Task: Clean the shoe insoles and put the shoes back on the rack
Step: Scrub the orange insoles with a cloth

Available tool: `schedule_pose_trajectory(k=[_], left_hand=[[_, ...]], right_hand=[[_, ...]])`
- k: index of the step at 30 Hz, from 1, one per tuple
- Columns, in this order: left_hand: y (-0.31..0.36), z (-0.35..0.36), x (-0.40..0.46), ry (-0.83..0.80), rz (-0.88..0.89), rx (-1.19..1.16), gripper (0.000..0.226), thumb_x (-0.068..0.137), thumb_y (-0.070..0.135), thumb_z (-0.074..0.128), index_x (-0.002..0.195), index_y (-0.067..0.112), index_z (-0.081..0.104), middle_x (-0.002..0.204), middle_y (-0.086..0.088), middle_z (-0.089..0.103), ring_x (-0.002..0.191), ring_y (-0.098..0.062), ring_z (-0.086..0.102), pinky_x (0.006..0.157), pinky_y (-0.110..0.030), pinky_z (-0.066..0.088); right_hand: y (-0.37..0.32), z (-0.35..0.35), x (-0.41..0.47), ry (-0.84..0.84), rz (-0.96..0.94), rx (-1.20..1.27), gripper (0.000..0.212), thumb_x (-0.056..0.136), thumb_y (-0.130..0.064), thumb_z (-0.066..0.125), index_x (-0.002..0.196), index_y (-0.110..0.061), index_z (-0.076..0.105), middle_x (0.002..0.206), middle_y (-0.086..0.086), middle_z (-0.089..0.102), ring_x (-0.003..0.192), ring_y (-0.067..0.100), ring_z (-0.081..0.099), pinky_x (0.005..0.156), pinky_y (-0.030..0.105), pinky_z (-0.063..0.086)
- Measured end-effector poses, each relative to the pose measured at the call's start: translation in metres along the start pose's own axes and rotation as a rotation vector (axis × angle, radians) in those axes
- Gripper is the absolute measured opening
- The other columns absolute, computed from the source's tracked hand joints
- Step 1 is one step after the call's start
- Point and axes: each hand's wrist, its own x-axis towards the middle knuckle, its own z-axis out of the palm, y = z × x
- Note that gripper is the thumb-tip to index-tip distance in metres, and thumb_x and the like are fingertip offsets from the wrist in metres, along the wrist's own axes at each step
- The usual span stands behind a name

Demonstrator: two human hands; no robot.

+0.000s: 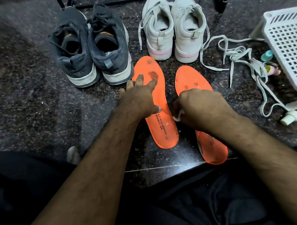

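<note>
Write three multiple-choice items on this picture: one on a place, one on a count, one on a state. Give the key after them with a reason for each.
1. Where does the white basket stand?
A. right of the white shoes
B. left of the dark shoes
C. between the two pairs

2. How many orange insoles lie on the floor?
A. one
B. two
C. four

3. What is the left hand doing?
A. lifting a shoe
B. pressing flat on the left insole
C. hanging in the air

Key: 1 A, it stands at the right edge; 2 B, the left insole and right insole lie side by side; 3 B, its fingers are spread on the insole.
</note>
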Motion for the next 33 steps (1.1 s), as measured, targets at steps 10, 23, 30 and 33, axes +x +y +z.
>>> schedule_pose_trajectory(k=[10, 23, 30, 33], left_hand=[[0.0, 0.001, 0.0, 0.009, -0.002, -0.015, 0.096, 0.081, 0.058, 0.072, 0.157, 0.04, 0.016, 0.168, -0.004, 0.001, 0.15, -0.035, 0.012, 0.117, -0.056, 0.018], [0.001, 0.002, 0.001, 0.011, 0.001, -0.005, 0.098, 0.08, 0.057, 0.074, 0.157, 0.039, 0.016, 0.168, -0.005, 0.002, 0.15, -0.035, 0.013, 0.118, -0.055, 0.02], [0.0, 0.001, 0.0, 0.004, -0.004, -0.007, 0.097, 0.081, 0.057, 0.073, 0.157, 0.039, 0.016, 0.168, -0.005, 0.002, 0.15, -0.035, 0.013, 0.118, -0.055, 0.021], [0.001, 0.0, -0.001, 0.003, -0.003, -0.003, 0.098, 0.081, 0.056, 0.073, 0.158, 0.039, 0.014, 0.168, -0.005, 0.001, 0.15, -0.035, 0.012, 0.119, -0.055, 0.02]], right_hand=[[-0.002, 0.008, 0.015, -0.105, -0.037, 0.127, 0.013, 0.084, -0.031, 0.067, 0.095, -0.036, 0.073, 0.103, 0.002, 0.068, 0.096, 0.028, 0.067, 0.08, 0.037, 0.056], [0.003, 0.016, 0.019, 0.005, -0.045, 0.163, 0.017, 0.086, -0.036, 0.064, 0.1, -0.042, 0.071, 0.106, -0.001, 0.068, 0.098, 0.025, 0.066, 0.07, 0.028, 0.047], [0.004, 0.015, 0.018, -0.146, 0.023, 0.192, 0.015, 0.08, -0.027, 0.072, 0.094, -0.028, 0.076, 0.098, 0.005, 0.072, 0.092, 0.027, 0.068, 0.08, 0.035, 0.057], [0.01, 0.009, 0.013, -0.26, 0.007, 0.196, 0.011, 0.075, -0.025, 0.077, 0.086, -0.027, 0.079, 0.088, -0.001, 0.074, 0.088, 0.019, 0.069, 0.083, 0.034, 0.057]])
